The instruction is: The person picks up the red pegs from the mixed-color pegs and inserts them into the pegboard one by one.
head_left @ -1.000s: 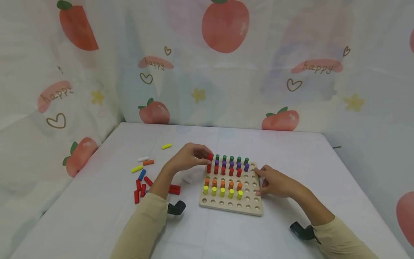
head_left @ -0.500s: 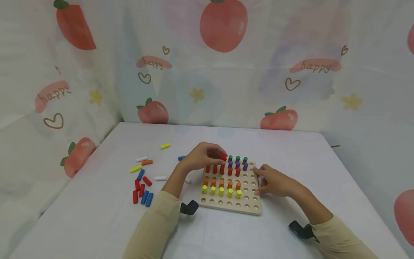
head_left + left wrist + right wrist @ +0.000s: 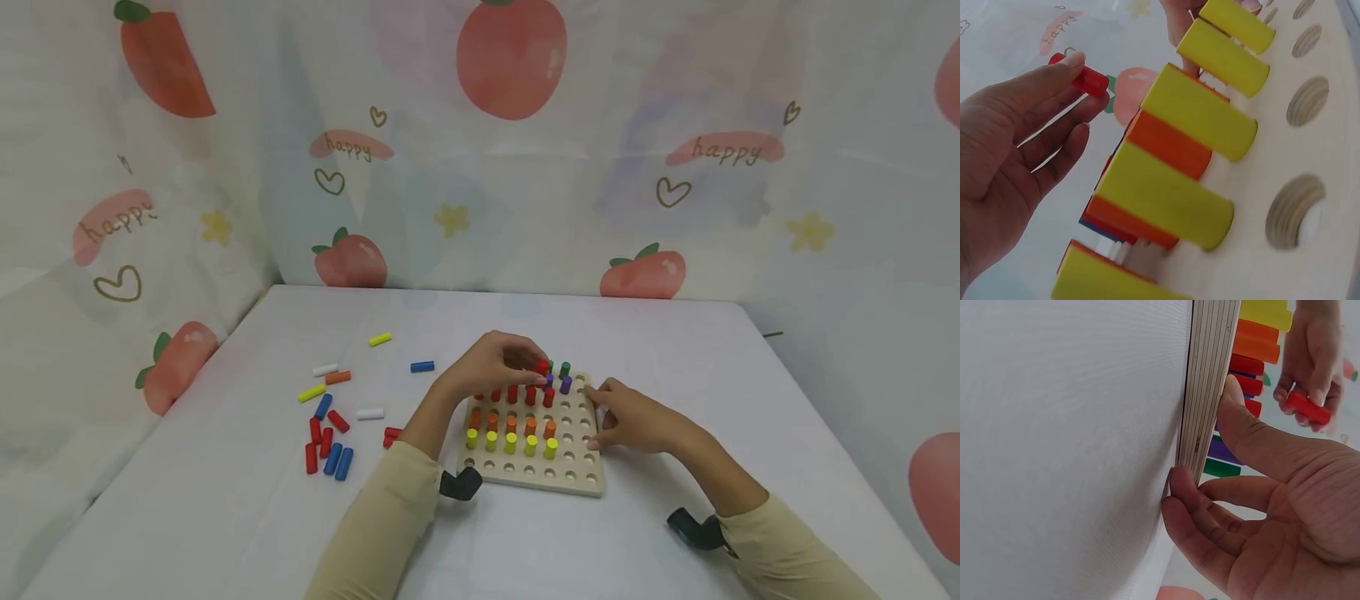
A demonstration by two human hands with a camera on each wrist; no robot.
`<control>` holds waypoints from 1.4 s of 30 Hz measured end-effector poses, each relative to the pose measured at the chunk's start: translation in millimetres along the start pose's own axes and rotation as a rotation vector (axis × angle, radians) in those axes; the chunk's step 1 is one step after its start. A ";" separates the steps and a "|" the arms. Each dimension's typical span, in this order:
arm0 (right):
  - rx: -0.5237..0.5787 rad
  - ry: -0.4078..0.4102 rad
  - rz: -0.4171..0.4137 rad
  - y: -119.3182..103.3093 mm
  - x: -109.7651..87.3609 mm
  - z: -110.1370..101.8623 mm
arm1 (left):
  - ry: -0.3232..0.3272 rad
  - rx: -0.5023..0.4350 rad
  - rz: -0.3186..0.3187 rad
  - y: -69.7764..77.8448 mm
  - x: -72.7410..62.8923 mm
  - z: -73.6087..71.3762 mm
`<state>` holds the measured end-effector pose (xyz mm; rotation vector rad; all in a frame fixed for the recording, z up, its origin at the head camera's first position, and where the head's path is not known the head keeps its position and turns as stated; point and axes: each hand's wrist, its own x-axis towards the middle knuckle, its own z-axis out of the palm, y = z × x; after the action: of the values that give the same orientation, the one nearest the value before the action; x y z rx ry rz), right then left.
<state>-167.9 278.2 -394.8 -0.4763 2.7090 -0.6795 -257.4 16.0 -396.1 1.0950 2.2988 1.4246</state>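
Observation:
My left hand point(image 3: 498, 364) pinches a red peg point(image 3: 1092, 82) between thumb and fingers. It hovers over the back rows of the wooden pegboard point(image 3: 579, 467), hiding part of them. Upright in the board stand rows of yellow pegs point(image 3: 511, 442), orange pegs point(image 3: 511, 426), red pegs point(image 3: 531, 396), purple pegs point(image 3: 566, 384) and green pegs point(image 3: 565, 369). At the board's right edge, my right hand point(image 3: 637, 421) grips it, the thumb on the top face and the other fingers along the side, as the right wrist view shows.
Loose pegs lie left of the board: red pegs point(image 3: 311, 458), blue pegs point(image 3: 342, 463), a white peg point(image 3: 371, 413), an orange peg point(image 3: 338, 377) and a yellow peg point(image 3: 380, 339) among them. A patterned curtain point(image 3: 525, 208) rises behind the white table point(image 3: 637, 333).
My left hand has moved right along the back rows with the red peg, uncovering loose pegs at the left. My right hand stays at the board's edge.

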 end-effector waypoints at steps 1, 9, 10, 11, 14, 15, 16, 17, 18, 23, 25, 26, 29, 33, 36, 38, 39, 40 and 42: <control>0.001 -0.002 -0.006 0.0 0.0 -0.1 | -0.002 -0.007 -0.004 0.4 0.9 1.6; 0.004 0.001 0.004 -0.3 2.4 2.2 | -0.001 -0.008 -0.014 1.7 7.0 11.3; 0.004 -0.001 0.001 -0.5 2.3 2.0 | -0.002 -0.007 -0.014 2.0 7.8 12.4; 0.002 -0.002 -0.004 -0.7 2.1 1.7 | -0.003 -0.008 -0.015 2.3 8.6 13.7; 0.002 -0.004 -0.002 -1.3 1.5 0.8 | -0.010 -0.018 -0.016 3.3 11.1 17.7; 0.001 -0.003 -0.007 -1.6 1.0 0.1 | -0.012 -0.023 -0.016 3.5 12.0 19.1; 0.000 -0.002 -0.013 -1.9 0.5 -0.6 | -0.014 -0.026 -0.016 3.8 12.8 20.6; -0.001 0.000 -0.014 -2.1 0.1 -1.2 | -0.015 -0.028 -0.016 4.0 13.4 22.1; 0.001 0.001 -0.013 -2.2 0.0 -1.4 | -0.017 -0.031 -0.016 4.1 14.0 23.5; 0.014 0.006 -0.009 -3.0 -0.6 -1.1 | -0.014 -0.013 -0.034 4.6 15.1 29.5; 0.025 0.008 0.001 -4.1 -0.8 0.0 | -0.014 -0.002 -0.046 4.4 14.4 31.2; 0.029 0.008 0.005 -4.6 -0.9 0.3 | -0.015 0.001 -0.057 4.2 13.6 32.1; 0.028 0.008 0.014 -4.7 -1.0 1.6 | -0.020 0.006 -0.076 2.3 12.2 34.1; 0.020 0.009 0.026 -3.6 -0.3 2.8 | -0.020 0.008 -0.078 1.2 12.3 35.7; 0.018 0.012 0.024 -3.6 -0.5 2.6 | -0.023 0.014 -0.061 1.6 12.8 36.1; 0.013 0.014 0.011 -3.5 -1.0 1.5 | -0.033 0.016 -0.051 1.9 13.2 36.3; 0.010 0.015 0.007 -3.5 -1.3 1.0 | -0.038 0.020 -0.045 2.3 13.3 36.4; 0.006 0.016 0.002 -3.3 -1.6 0.4 | -0.043 0.022 -0.039 2.5 13.4 36.5; -0.003 0.015 -0.007 -2.5 -2.4 -0.4 | -0.053 0.018 -0.031 3.6 13.8 36.7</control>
<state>-165.3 277.3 -392.8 -0.4831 2.7243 -0.6837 -245.6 51.2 -409.0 1.0838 2.2858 1.3493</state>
